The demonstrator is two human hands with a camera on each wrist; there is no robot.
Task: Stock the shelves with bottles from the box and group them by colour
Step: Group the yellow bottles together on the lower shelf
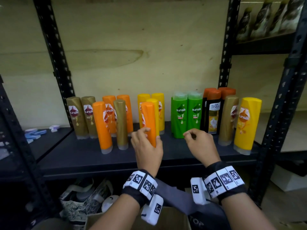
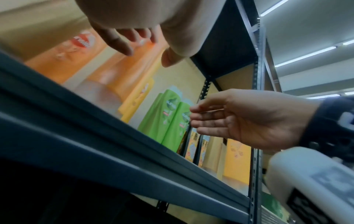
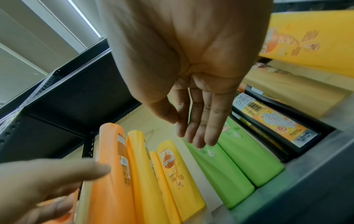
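Head view: even, soft light, dimmer below the shelf; posts bow w/ wide-angle distortion, corners smeared. Left wrist view: ceiling strip lights glare top right, nearest orange bottle blurred. Right wrist view: bright, palm sharp, edges soft.

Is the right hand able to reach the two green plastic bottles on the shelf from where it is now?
Probably yes. The right hand is empty, fingers loosely curled, just in front of the two green plastic bottles. Nothing stands between them on the dark shelf; the left hand is busy with an orange bottle.
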